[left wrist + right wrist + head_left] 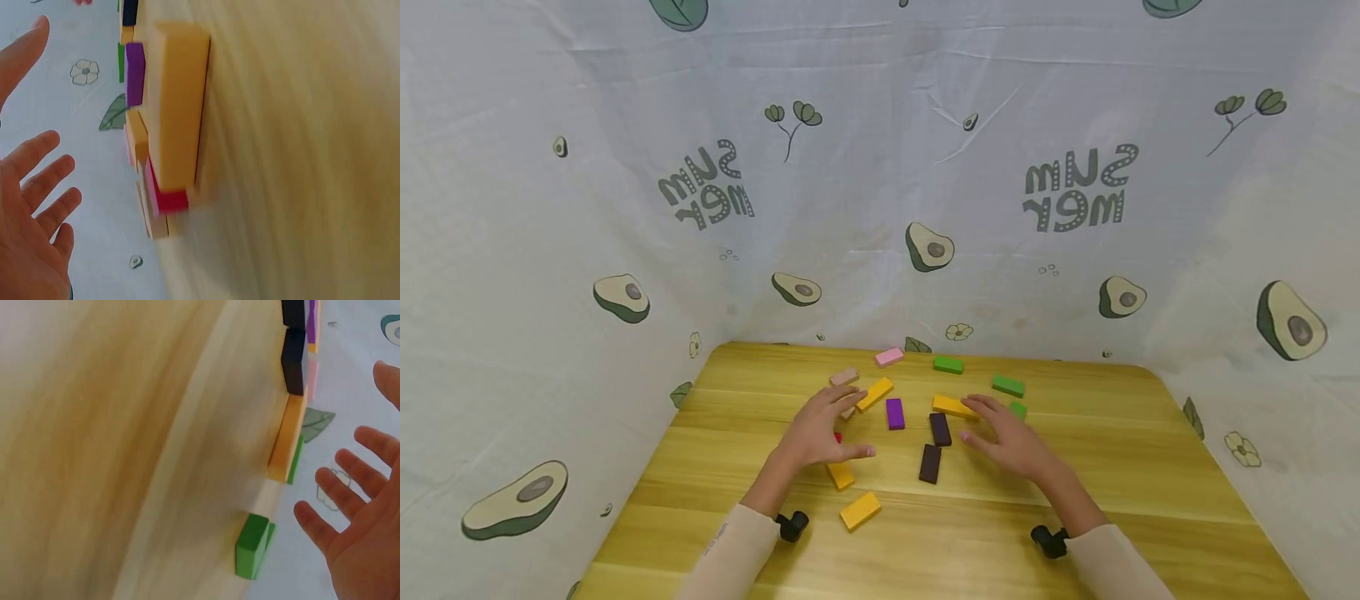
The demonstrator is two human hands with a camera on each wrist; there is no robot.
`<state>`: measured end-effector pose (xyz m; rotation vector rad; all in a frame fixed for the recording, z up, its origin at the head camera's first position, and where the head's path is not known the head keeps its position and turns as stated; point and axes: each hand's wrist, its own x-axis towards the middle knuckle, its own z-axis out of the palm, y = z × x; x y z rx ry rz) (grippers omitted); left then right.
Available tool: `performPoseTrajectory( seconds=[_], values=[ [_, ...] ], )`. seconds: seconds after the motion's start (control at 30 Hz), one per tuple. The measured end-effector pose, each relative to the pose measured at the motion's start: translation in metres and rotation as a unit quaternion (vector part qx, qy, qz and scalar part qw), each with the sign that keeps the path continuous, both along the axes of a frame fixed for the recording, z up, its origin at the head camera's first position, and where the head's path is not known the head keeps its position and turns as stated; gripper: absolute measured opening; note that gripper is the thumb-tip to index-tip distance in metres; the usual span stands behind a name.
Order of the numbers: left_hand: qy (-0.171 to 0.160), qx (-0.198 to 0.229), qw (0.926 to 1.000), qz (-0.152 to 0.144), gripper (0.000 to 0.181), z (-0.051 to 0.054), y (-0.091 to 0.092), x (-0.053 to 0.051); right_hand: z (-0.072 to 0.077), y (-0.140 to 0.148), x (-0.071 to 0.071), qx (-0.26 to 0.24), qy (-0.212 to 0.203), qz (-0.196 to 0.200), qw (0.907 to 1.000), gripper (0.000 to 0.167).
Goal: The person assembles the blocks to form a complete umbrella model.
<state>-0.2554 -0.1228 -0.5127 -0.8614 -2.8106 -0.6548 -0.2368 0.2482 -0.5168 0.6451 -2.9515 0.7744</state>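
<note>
My left hand (818, 429) hovers over the left part of the scattered blocks, thumb and fingers spread, holding nothing. Partly hidden beneath it is a red block (167, 194), with a yellow-orange block (840, 476) just in front. Another yellow block (875, 394) lies beyond the fingertips. On the other side, my right hand (1015, 442) is held with spread fingers above the table, also holding nothing. A long orange block (951, 405) and a dark block (940, 429) lie nearest its fingers. A green block (252, 544) sits behind that hand, partly covered in the head view.
Between the hands lie a purple block (895, 414) and a second dark block (930, 463). Pink (889, 357), beige (844, 377) and green (948, 364) blocks are farther back. One yellow block (861, 511) is nearer the front. A printed curtain (865, 192) surrounds the wooden table (985, 533).
</note>
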Motion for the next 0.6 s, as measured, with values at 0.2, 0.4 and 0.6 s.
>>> performPoseTrajectory(
  seconds=[0.2, 0.4, 0.6],
  values=[
    [-0.018, -0.013, 0.9997, -0.009, 0.097, -0.011, 0.021, 0.01, -0.006, -0.015, 0.002, -0.003, 0.001, 0.005, 1.0, 0.062],
    [-0.046, -0.009, 0.9985, -0.027, 0.095, -0.016, 0.043, 0.022, -0.013, -0.026, 0.0, 0.001, -0.011, 0.008, 0.9999, 0.058],
    [-0.053, -0.002, 0.9972, -0.054, 0.093, -0.018, 0.06, 0.031, -0.019, -0.032, -0.003, -0.004, -0.003, 0.02, 0.9998, 0.051]
  ],
)
